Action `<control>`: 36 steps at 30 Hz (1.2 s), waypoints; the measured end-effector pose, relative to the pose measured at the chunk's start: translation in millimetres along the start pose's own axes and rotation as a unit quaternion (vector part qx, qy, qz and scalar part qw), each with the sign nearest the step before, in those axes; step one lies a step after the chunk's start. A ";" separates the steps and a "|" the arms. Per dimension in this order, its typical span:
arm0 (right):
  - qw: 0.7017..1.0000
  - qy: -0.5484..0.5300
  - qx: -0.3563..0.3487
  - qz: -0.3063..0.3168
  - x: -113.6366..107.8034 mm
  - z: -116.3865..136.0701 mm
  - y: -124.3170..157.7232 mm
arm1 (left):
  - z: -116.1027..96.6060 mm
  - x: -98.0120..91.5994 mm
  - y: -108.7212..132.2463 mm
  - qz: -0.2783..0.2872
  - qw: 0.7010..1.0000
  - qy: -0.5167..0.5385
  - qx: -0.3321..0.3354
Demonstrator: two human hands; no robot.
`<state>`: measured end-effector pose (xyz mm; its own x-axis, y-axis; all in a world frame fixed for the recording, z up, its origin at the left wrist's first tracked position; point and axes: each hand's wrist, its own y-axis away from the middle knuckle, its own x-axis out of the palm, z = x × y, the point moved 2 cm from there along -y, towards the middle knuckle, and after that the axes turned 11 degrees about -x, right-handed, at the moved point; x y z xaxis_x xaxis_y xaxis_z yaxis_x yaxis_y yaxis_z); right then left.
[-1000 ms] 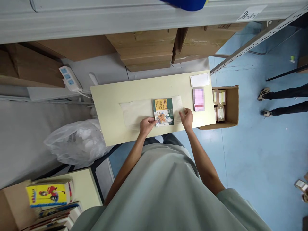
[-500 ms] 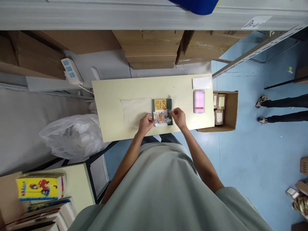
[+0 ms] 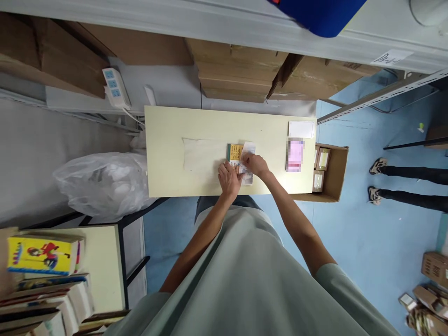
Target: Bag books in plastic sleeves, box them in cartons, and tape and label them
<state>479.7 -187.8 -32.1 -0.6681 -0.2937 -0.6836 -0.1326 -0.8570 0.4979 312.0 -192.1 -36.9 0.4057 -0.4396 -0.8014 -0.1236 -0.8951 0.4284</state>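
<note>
A small book point(image 3: 235, 153) with a yellow and green illustrated cover lies on a pale sheet of paper point(image 3: 203, 155), near the table's front edge. The right end of the sheet, a paper flap point(image 3: 248, 177), is folded over the right part of the cover. My right hand point(image 3: 255, 164) is closed on this flap, its fingers pressed together over the book. My left hand point(image 3: 229, 179) grips the book's lower left side, fingers bent over the cover and thumb near the flap. Parts of the cover are hidden by both hands and the flap.
On the table point(image 3: 168, 182), a white card point(image 3: 301, 129) and a blurred pink item point(image 3: 295, 155) lie at right. Beside it stands a carton point(image 3: 336, 172) with small boxes. A plastic bag point(image 3: 105, 184) and stacked books point(image 3: 45, 254) are at left. A person's legs point(image 3: 413, 182) show at far right.
The paper's right end has come up and over the book's right part, held by my right hand. My left hand has shifted from the book's left edge onto its lower cover.
</note>
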 end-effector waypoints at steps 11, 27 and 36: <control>0.997 0.040 -0.056 0.037 -22.8 6.4 -36.1 | -37.8 18.4 27.7 0.050 0.995 -0.016 0.088; 0.957 0.143 -0.227 0.113 -51.7 -2.7 -1.4 | -51.0 33.7 25.9 0.143 0.986 0.073 0.045; 0.935 0.149 -0.313 0.066 -86.6 29.8 -26.7 | 20.5 -51.9 42.7 0.109 0.980 0.145 0.074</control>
<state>519.3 -126.9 29.8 -0.4017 -0.4387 -0.8038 0.4542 -0.8577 0.2411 267.1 -209.0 14.4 0.5930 -0.6018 -0.5349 -0.3586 -0.7922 0.4938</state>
